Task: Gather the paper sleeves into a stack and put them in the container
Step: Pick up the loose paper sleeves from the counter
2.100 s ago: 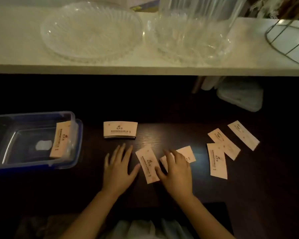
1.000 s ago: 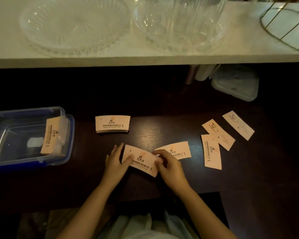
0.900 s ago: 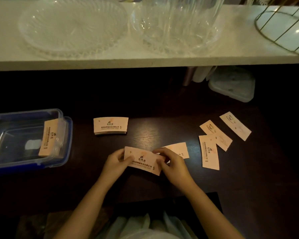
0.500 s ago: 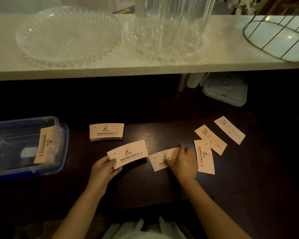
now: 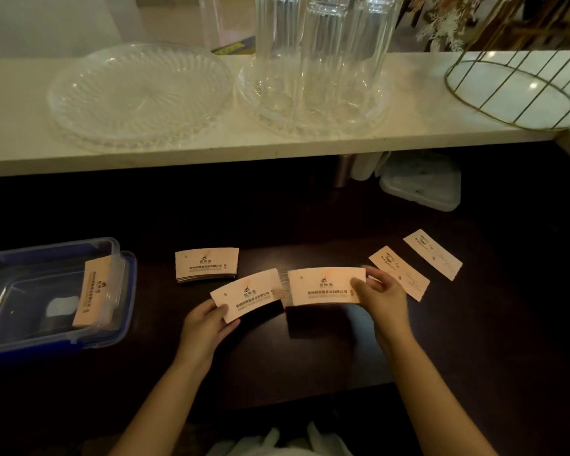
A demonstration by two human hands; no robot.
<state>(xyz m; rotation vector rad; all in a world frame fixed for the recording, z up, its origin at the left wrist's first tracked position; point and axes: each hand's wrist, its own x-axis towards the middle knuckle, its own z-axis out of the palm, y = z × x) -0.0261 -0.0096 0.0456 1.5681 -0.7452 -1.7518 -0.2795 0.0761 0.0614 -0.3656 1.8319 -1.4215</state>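
One paper sleeve [image 5: 247, 294] is pinched at its near-left corner by the left hand [image 5: 204, 327]; another sleeve [image 5: 324, 286] is gripped at its right end by the right hand [image 5: 384, 297]. A stack of sleeves [image 5: 206, 264] lies beyond the left hand, with a clear blue-rimmed container [image 5: 112, 337] set at the table's left edge.

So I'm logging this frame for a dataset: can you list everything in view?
held sleeves: 2, pale orange, one in each hand
sleeve stack: 1, pale orange, dark table centre
loose sleeves: 2, pale orange, table right
sleeve in container: 1, leaning on its right wall
container: 1, clear with blue rim, table left
plastic lid: 1, whitish, under the shelf
glass dishes: 2, clear, white shelf
tall glasses: several, clear, in the right dish
wire basket: 1, gold, shelf right
left hand: holds a sleeve
right hand: holds a sleeve
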